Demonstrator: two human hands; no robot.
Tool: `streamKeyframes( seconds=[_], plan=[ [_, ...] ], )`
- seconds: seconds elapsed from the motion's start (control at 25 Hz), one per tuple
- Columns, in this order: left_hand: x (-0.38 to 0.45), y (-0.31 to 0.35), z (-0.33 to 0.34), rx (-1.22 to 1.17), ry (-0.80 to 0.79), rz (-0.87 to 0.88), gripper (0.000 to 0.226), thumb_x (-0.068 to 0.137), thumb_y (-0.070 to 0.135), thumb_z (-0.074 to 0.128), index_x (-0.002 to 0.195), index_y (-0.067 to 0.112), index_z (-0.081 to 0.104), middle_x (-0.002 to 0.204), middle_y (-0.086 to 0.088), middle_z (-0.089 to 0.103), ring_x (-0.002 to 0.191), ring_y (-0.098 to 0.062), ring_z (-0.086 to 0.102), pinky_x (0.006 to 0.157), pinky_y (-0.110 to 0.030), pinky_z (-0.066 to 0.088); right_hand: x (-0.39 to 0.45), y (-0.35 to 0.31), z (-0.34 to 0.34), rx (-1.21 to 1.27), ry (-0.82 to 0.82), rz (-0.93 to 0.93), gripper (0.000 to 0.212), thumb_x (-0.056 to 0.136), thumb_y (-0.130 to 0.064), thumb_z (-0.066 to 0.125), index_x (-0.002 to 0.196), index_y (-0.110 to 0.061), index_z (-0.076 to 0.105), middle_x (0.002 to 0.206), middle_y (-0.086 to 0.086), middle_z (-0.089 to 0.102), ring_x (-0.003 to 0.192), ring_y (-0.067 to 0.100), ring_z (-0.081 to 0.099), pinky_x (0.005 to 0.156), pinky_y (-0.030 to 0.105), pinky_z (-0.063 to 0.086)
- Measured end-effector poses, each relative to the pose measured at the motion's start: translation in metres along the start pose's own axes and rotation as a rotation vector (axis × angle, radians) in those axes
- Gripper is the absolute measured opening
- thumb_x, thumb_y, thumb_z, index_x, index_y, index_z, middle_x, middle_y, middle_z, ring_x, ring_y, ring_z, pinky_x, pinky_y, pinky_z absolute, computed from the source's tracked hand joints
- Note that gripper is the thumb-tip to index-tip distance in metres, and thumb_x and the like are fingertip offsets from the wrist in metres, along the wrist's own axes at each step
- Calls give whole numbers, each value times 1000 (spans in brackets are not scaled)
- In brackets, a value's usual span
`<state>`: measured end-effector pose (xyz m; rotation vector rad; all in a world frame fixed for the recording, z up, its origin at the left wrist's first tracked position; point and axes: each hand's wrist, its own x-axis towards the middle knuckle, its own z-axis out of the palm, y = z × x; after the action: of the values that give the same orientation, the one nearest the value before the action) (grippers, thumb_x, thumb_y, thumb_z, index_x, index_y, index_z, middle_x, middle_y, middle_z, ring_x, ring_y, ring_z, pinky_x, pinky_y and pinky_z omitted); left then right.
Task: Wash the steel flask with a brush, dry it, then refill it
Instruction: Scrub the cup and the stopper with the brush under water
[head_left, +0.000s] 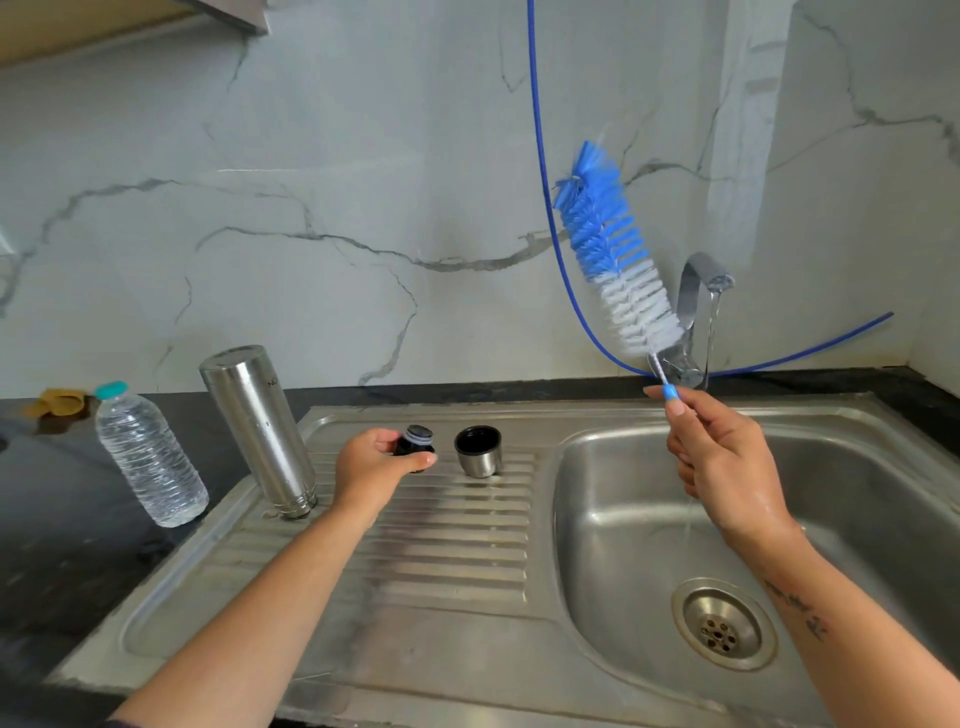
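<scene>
Steel flask (258, 428) stands inverted on drainboard (441, 545). Left hand (371, 470) pinches stopper (415, 447), right hand (722, 462) pinches brush (613, 249) handle — wet grip, brush could slip into the sink.

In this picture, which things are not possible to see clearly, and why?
Head view only:
- Steel flask: it stands mouth down on the drainboard, so its inside is hidden.
- Black stopper: the left hand covers part of it.
- Yellow object at the far left: too small and blurred to identify.
- Brush handle: its lower part is hidden in the right hand.
</scene>
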<state>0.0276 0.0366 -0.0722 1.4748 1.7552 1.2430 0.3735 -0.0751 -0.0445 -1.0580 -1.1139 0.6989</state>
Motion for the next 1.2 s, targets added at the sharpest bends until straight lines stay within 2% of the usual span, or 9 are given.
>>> streamKeyframes(
  seconds=[0.16, 0.28, 0.48, 0.6, 0.72, 0.8, 0.92, 1.04, 1.2],
  plan=[
    [7, -7, 18, 18, 2, -18, 49, 67, 15, 95, 103, 11, 63, 96, 1, 67, 90, -16, 64, 66, -19, 43, 1, 2, 0, -10, -24, 0, 23, 106, -28, 52, 117, -24, 72, 59, -8, 31, 50, 10, 22, 42, 19, 21],
    [10, -11, 25, 19, -12, -20, 47, 67, 17, 96, 102, 12, 63, 91, 6, 65, 88, -13, 64, 65, -17, 42, 1, 3, 1, -17, -29, 2, 23, 106, -26, 52, 117, -22, 72, 58, -9, 30, 50, 10, 21, 41, 19, 22],
    [16, -20, 28, 19, -52, -35, 52, 65, 20, 97, 106, 9, 69, 100, -1, 73, 97, -19, 70, 72, -21, 48, 1, 5, 2, -47, -43, 3, 22, 106, -26, 53, 115, -23, 72, 58, -8, 30, 49, 9, 22, 41, 18, 23],
    [11, -16, 23, 5, -83, -53, 66, 66, 25, 97, 122, 8, 66, 116, -2, 71, 110, -21, 68, 85, -27, 50, 1, 3, 2, -61, -53, 4, 22, 106, -26, 53, 115, -23, 72, 58, -7, 31, 49, 8, 24, 42, 18, 24],
    [-11, -3, 15, -29, 29, -19, 75, 73, 28, 93, 136, 10, 58, 130, -1, 62, 118, -21, 62, 94, -31, 47, -2, 3, 2, -86, -64, 8, 21, 105, -26, 53, 114, -23, 72, 60, -4, 33, 49, 7, 26, 42, 17, 26],
    [-34, 7, 14, -102, 77, 83, 59, 76, 26, 91, 126, 15, 63, 121, 4, 66, 106, -17, 67, 89, -30, 51, -3, 5, 1, -118, -80, 11, 20, 105, -27, 55, 111, -22, 73, 59, -7, 36, 49, 5, 29, 44, 16, 28],
    [-66, 15, 16, -162, -11, 142, 36, 80, 30, 88, 109, 23, 68, 98, 7, 72, 84, -11, 68, 76, -20, 51, -4, 9, 6, -282, -125, 5, 17, 102, -29, 60, 97, -22, 75, 56, -9, 45, 49, 2, 35, 47, 14, 32],
    [-73, 11, 21, -193, -116, 152, 29, 75, 49, 82, 92, 28, 72, 82, 6, 74, 74, -14, 69, 73, -33, 57, -1, 17, 19, -419, -196, 0, 17, 98, -24, 67, 84, -16, 70, 54, -7, 47, 50, 7, 35, 51, 23, 33],
    [-76, 12, 26, -18, -175, 295, 14, 85, 35, 80, 77, 28, 72, 70, 12, 69, 63, -2, 61, 64, -21, 50, 32, 20, 57, -592, -334, -29, 15, 97, -26, 68, 87, -17, 73, 54, -4, 59, 47, 2, 46, 54, 16, 37]
  ],
)
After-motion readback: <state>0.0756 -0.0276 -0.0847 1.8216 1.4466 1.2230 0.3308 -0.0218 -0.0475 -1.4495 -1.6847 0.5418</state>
